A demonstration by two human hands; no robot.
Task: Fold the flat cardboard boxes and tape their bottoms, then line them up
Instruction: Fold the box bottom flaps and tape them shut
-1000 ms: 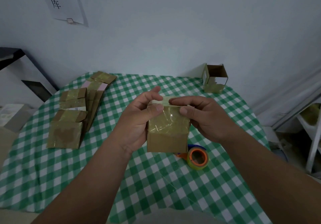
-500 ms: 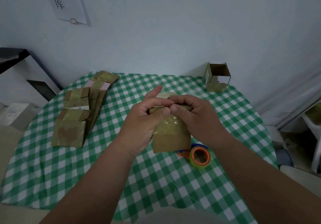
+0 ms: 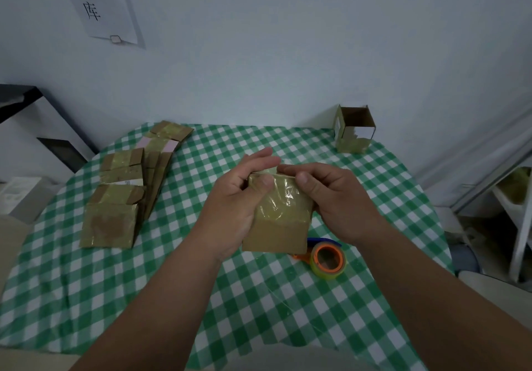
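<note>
A cardboard box [image 3: 277, 218] is held above the middle of the table [image 3: 288, 327], between both hands. Its upper half is covered with glossy, wrinkled clear tape; its lower half is bare brown board. The left hand [image 3: 234, 206] is closed around the box's left side, thumb pressed on the taped face near the top edge, fingers stretched over the top behind. The right hand [image 3: 335, 197] grips the top right corner, thumb on the front face, fingers curled behind. Both thumbs lie close together along the top edge.

A tape roll [image 3: 328, 259], orange-cored with a blue part behind it, lies on the table just below and to the right of the box, partly hidden by the box's lower corner. A stack [image 3: 123, 195] of flat boxes, fanned out and patched with old tape, lies on the left part of the table, well apart from the hands. One folded box [image 3: 354, 130] stands upright and open-topped at the far right edge of the table, next to the wall.

The table is covered by a green-and-white checked cloth. A paper sign [image 3: 99, 3] with printed characters is fixed to the wall at upper left
</note>
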